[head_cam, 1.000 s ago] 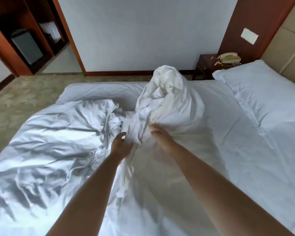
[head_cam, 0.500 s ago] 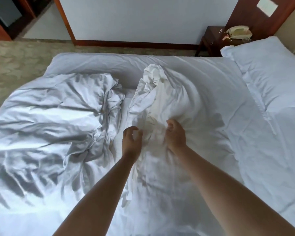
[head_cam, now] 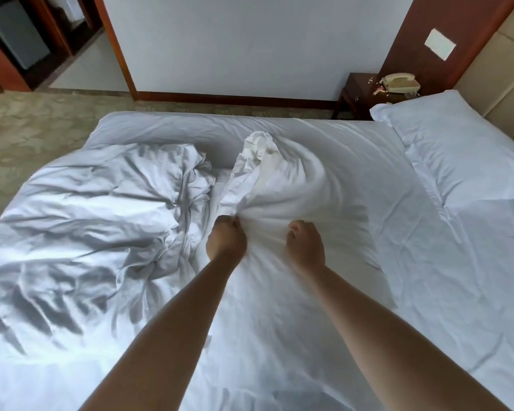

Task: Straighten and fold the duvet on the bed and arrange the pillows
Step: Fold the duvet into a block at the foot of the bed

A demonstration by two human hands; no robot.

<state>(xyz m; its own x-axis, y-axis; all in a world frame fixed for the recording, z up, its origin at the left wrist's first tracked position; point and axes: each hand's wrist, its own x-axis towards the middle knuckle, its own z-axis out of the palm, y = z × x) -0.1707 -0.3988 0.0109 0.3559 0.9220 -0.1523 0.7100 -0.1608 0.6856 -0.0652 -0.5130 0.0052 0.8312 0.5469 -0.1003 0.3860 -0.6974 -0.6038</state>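
Two hands: both reach out from 6 o'clock and grip one raised fold of the crumpled white fabric duvet (head_cam: pixel 80 226).
Left hand (head_cam: pixel 226 243): fingers curled, pinching the fold's left edge.
Right hand (head_cam: pixel 304 247): fingers curled into the cloth just beside the left hand, bunching it.
Duvet: heaped at 9 o'clock on the white-sheeted bed (head_cam: pixel 428 292); the gripped fold rises to a peak at 12 o'clock, past both hands.
Pillow: a white rectangular fabric pillow (head_cam: pixel 457 155) lies flat at 2 o'clock, well apart from the hands.
Nightstand: a dark wooden nightstand (head_cam: pixel 356 96) stands beyond the pillow at 1 o'clock, a beige telephone (head_cam: pixel 401 82) on top.
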